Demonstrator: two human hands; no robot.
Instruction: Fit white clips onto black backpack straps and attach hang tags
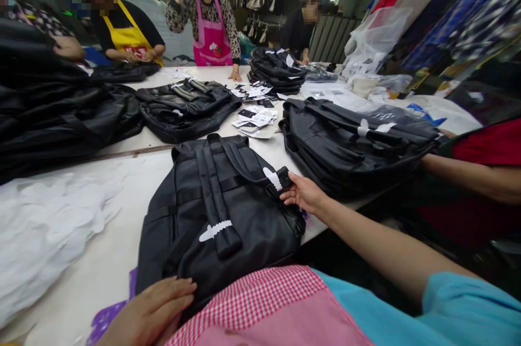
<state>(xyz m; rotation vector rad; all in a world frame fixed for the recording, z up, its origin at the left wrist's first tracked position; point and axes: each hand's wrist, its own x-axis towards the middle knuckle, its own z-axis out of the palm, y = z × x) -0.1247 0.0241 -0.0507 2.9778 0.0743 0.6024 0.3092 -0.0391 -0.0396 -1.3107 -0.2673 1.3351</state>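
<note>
A black backpack (252, 221) lies on the white table in front of me, its straps facing up. One shoulder strap (211, 194) is folded back on itself with a white paper band (215, 230) around it; a second white band (272, 178) wraps the other strap near the right side. My right hand (303, 193) pinches the folded end of that right strap between thumb and fingers. My left hand (157, 305) rests flat on the backpack's near left corner, fingers stretched out and holding nothing.
White paper pieces (52, 232) lie in a pile at left. Black bags are heaped at far left (49, 107), with another black backpack (183, 107) behind mine and a stack (350, 140) at right. Tags (256, 118) are scattered mid-table. Co-workers stand around; one person's arm (468, 175) reaches the right stack.
</note>
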